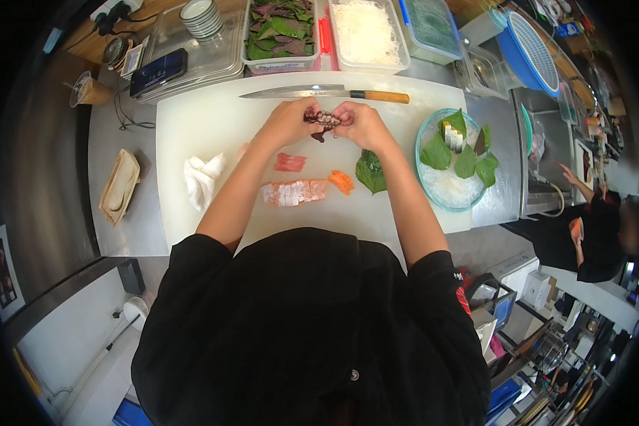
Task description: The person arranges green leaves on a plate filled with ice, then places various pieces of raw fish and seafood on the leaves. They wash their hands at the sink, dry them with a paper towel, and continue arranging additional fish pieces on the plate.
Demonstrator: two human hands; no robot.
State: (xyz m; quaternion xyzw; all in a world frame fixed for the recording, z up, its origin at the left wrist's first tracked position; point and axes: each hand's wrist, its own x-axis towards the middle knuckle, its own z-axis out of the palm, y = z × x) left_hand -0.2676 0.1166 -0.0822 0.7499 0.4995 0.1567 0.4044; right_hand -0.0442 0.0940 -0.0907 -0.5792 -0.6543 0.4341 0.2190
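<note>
Both hands meet over the far half of a white cutting board (192, 128). My left hand (289, 124) and my right hand (362, 126) pinch the two sides of a dark purple piece with pale suckers, which looks like octopus (324, 119). Just beyond lies a long knife (312, 91) with a wooden handle. Nearer me are red fish slices (290, 162), a row of pale orange salmon slices (295, 192) and brighter orange slices (341, 182). A green leaf (369, 172) rests by my right forearm. To the right, a teal-rimmed bowl (420, 174) holds white shreds, leaves and silvery-yellow pieces.
A folded white cloth (203, 179) lies at the board's left. Behind the board stand tubs of leaves (282, 32) and white shreds (366, 32), and a blue-edged tub (433, 32). A phone (158, 72) lies far left. Another person (596, 234) is at right beyond the sink.
</note>
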